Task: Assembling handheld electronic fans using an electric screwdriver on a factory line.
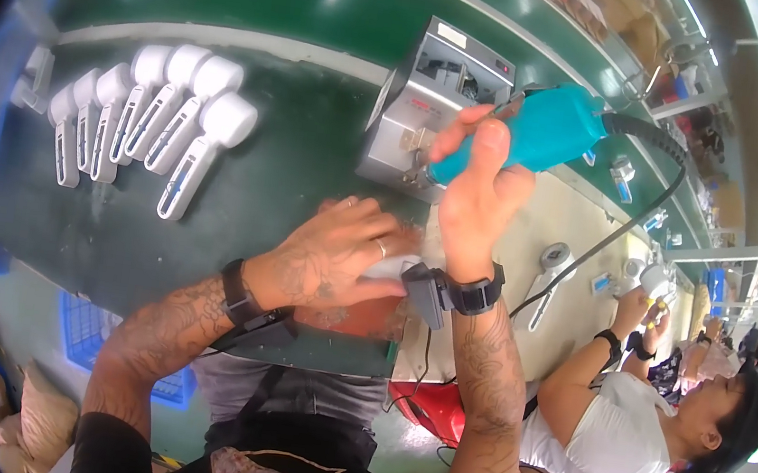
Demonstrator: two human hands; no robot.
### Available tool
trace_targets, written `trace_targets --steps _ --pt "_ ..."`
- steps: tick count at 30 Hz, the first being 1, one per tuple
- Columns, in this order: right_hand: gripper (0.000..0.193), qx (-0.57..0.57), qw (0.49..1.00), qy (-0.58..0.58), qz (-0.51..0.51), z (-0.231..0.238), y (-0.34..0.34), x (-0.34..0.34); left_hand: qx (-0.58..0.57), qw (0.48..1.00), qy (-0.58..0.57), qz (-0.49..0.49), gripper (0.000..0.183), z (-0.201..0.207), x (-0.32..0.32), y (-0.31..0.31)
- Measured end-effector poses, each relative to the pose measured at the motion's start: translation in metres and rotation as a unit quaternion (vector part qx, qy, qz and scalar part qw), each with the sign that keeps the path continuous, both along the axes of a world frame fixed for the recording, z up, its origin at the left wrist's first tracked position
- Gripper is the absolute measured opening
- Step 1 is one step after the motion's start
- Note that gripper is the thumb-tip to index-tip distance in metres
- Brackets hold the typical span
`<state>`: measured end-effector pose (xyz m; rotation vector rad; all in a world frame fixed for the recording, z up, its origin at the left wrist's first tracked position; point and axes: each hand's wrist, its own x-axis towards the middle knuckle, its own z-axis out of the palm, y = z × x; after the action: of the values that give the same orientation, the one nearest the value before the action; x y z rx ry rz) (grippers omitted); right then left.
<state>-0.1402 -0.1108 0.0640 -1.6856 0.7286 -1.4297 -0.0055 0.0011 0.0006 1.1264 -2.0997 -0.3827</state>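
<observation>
**A:** Any tips for this bit? I'm using the silver box machine (409, 116) as my landmark. Right hand (482, 193) is wrapped round a teal power tool (561, 127), nose end down by the machine's lower front corner. Can't tell if the tip is actually touching.

**B:** My guess is it's a driver and the box feeds it screws. If so, I'd line the tip up straight with the front of the machine before pushing, cos coming in tilted could miss or knock one loose. And what's the left up to?

**A:** Left hand (333, 254) is on the near side of the machine, looks to have a white piece (391, 267) between thumb and fingers. Fingertips are blurry, so no clue how firm that grip is. Reddish-brown mat (354, 317) is nearer the body than the machine, partly under that hand.

**B:** Nice, I'd keep the piece steady there so it doesn't skate about. Also watch the black cable (642, 128) off to the machine's right, a snag could drag the tool off line. The white round-headed gadgets (218, 78) left of the machine look safely out of the way.
</observation>
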Motion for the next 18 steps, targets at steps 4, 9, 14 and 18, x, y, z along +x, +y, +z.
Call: trace_targets --steps 4,9,14,18 --pt "0.053 0.025 0.997 0.055 -0.044 0.015 0.038 -0.012 -0.004 1.000 -0.003 0.016 0.050 -0.003 0.003 0.003" --pt "0.074 0.041 0.998 -0.023 -0.032 0.005 0.063 -0.046 -0.005 1.000 0.008 0.016 0.047 -0.001 0.001 -0.001" --pt "0.073 0.067 0.998 -0.014 -0.005 0.003 0.069 -0.049 0.015 1.000 0.008 0.014 0.047 0.002 0.003 0.002" --pt "0.071 0.066 0.997 -0.026 -0.003 -0.002 0.069 -0.049 0.021 1.000 0.005 0.015 0.046 0.003 0.004 0.004"
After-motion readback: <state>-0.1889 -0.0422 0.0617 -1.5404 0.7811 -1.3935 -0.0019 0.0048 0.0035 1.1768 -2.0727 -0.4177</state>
